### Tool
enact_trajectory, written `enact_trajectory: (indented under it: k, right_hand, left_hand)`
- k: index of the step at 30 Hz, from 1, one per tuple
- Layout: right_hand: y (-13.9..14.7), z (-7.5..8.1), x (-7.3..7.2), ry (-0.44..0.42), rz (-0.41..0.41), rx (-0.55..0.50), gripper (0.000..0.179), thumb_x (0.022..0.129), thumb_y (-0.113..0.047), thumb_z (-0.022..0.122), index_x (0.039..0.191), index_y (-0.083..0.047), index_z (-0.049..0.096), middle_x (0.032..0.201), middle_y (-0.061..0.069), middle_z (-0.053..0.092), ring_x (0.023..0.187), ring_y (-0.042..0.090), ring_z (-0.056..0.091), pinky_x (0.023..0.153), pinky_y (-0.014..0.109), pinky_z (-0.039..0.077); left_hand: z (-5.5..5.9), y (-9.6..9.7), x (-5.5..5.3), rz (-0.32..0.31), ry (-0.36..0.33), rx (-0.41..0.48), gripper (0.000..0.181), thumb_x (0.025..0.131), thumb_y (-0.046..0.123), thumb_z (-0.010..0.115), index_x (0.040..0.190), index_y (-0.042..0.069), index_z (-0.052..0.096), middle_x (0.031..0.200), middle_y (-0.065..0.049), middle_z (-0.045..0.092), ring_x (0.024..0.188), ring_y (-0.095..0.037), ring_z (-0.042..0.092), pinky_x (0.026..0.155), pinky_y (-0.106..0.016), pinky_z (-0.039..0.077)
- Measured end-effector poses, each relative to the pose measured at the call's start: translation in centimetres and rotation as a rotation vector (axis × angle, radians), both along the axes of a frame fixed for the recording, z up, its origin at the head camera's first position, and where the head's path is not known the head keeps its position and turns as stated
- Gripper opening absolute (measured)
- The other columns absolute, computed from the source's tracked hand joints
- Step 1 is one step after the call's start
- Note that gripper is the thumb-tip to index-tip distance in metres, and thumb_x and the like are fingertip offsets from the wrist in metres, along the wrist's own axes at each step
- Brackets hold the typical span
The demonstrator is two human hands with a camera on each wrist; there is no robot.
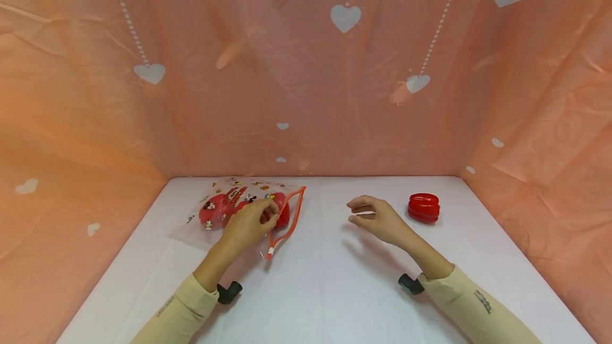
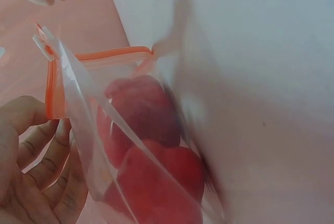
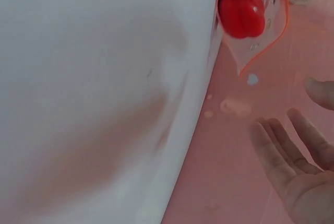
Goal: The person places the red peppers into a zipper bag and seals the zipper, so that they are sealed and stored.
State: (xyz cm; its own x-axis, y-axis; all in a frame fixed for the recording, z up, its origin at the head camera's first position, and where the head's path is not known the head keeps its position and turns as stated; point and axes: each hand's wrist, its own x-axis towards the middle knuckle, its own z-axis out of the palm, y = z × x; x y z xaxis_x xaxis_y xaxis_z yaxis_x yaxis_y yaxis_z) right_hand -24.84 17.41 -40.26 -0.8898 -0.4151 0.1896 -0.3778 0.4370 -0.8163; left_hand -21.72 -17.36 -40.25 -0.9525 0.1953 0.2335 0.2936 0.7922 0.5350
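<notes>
On the table's left side lies a clear zip bag (image 1: 184,233) with cartoon prints and an orange zip edge (image 1: 297,215). Red bell peppers (image 1: 216,211) are inside it, and its mouth gapes toward the right. My left hand (image 1: 251,221) pinches the bag's orange edge between thumb and fingers, as the left wrist view also shows at the zip strip (image 2: 112,53). My right hand (image 1: 382,222) hovers above the table with thumb and fingers apart, holding nothing. Beyond it, at the right, another red bell pepper (image 1: 423,208) lies on the table.
A white cloth covers the table (image 1: 325,291). Peach-coloured curtains (image 1: 315,94) with white hearts stand along the back and both sides. A dark wrist camera (image 1: 230,292) sits under the left wrist, and another (image 1: 410,283) under the right.
</notes>
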Motion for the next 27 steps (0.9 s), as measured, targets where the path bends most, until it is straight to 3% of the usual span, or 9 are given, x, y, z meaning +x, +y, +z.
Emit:
enact_trajectory:
  k: [4, 18, 27]
  right_hand:
    - [1.7, 0.1, -0.2, 0.033, -0.026, 0.036, 0.035, 0.098, -0.01, 0.079, 0.128, 0.004, 0.069, 0.132, 0.027, 0.069, 0.121, 0.042, 0.069, 0.102, 0.047, 0.057]
    - [7.7, 1.6, -0.7, 0.099, -0.146, 0.078, 0.043, 0.097, -0.011, 0.081, 0.133, 0.006, 0.066, 0.134, 0.026, 0.068, 0.124, 0.047, 0.067, 0.105, 0.051, 0.053]
    - [10.7, 1.3, -0.9, 0.17, -0.232, 0.202, 0.044, 0.096, -0.014, 0.083, 0.133, 0.002, 0.067, 0.133, 0.025, 0.069, 0.124, 0.047, 0.067, 0.105, 0.055, 0.052]
  left_hand:
    - [0.0, 0.1, 0.0, 0.0, -0.005, -0.001, 0.016, 0.096, 0.015, 0.082, 0.107, 0.015, 0.071, 0.092, 0.005, 0.068, 0.083, -0.014, 0.061, 0.071, -0.031, 0.055]
    - [-0.1, 0.0, -0.1, -0.004, -0.006, -0.007, 0.015, 0.096, 0.017, 0.082, 0.106, 0.016, 0.07, 0.091, 0.005, 0.067, 0.081, -0.014, 0.061, 0.07, -0.03, 0.055]
    - [-0.1, 0.0, 0.0, -0.012, 0.001, -0.007, 0.015, 0.096, 0.017, 0.082, 0.105, 0.016, 0.07, 0.089, 0.005, 0.067, 0.08, -0.013, 0.061, 0.068, -0.03, 0.054]
